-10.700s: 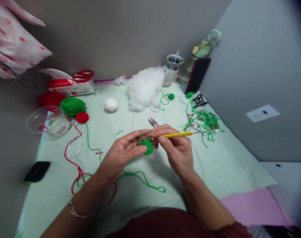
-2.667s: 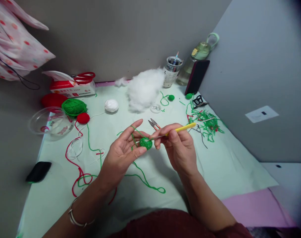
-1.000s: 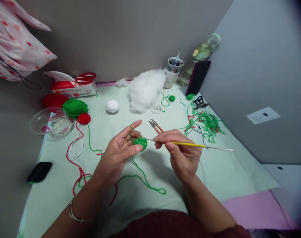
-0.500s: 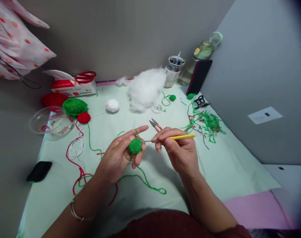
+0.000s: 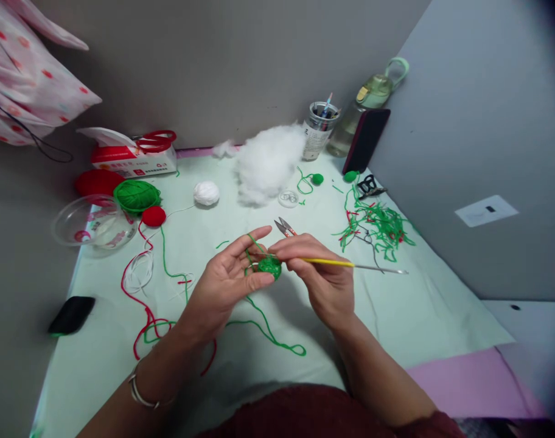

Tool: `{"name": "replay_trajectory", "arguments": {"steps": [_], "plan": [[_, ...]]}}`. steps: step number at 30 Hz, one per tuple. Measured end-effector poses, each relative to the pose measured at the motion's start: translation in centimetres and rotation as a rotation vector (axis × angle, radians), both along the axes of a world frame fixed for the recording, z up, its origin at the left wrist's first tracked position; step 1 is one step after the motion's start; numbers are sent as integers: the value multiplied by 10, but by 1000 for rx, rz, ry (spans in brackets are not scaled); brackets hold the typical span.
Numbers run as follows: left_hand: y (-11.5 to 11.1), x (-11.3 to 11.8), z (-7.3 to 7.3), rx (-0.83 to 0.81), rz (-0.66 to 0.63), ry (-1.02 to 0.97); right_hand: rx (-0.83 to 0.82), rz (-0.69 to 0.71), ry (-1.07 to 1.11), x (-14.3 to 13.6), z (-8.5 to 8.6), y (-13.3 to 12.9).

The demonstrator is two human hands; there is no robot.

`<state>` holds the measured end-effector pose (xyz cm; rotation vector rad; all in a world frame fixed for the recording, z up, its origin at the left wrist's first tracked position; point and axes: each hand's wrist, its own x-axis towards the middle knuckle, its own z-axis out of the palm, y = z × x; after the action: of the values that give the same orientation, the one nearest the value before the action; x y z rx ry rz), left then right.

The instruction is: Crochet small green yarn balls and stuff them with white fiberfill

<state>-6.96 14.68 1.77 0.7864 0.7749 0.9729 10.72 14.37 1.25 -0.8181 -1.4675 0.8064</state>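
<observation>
A small green crocheted ball (image 5: 270,268) is pinched between the thumb and fingers of my left hand (image 5: 232,277). Green yarn runs over that hand's raised forefinger and trails down to the table in a loop (image 5: 298,350). My right hand (image 5: 321,274) grips a crochet hook (image 5: 330,262) by its yellow handle, the rear metal end pointing right. The hook's front end lies at the top of the ball, and my right fingertips touch the ball there. Just behind the right hand lie thread snips (image 5: 285,227), their handles partly hidden.
White stuffing (image 5: 271,164), a white yarn ball (image 5: 206,193) and a pen cup (image 5: 321,131) stand at the back. Green and red yarn scraps (image 5: 382,228) lie right, below a phone (image 5: 366,141) and a bottle (image 5: 373,91). Left are green yarn (image 5: 137,196), a clear tub (image 5: 61,226) and a tissue box (image 5: 143,165).
The green ball has turned and shifted right, against my right fingertips. My left thumb now lies across its front. The crochet hook's rear end has swung down, and its front end has moved left over the ball.
</observation>
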Motion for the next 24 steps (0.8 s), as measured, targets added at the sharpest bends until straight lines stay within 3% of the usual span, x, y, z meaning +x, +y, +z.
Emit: {"name": "replay_trajectory", "arguments": {"steps": [3,8,14,18,24], "plan": [[-1,0,2,22,22,68,43,-27,-19,-2,1,-1],[-2,2,7,82,99,155,-159,50,237,0,-7,1],[-2,0,8,143,88,201,-260,147,288,5,-6,1],[-2,-2,8,146,88,225,-250,185,281,7,-3,1],[-3,-3,8,188,103,304,-158,116,139,8,2,-1]]}}
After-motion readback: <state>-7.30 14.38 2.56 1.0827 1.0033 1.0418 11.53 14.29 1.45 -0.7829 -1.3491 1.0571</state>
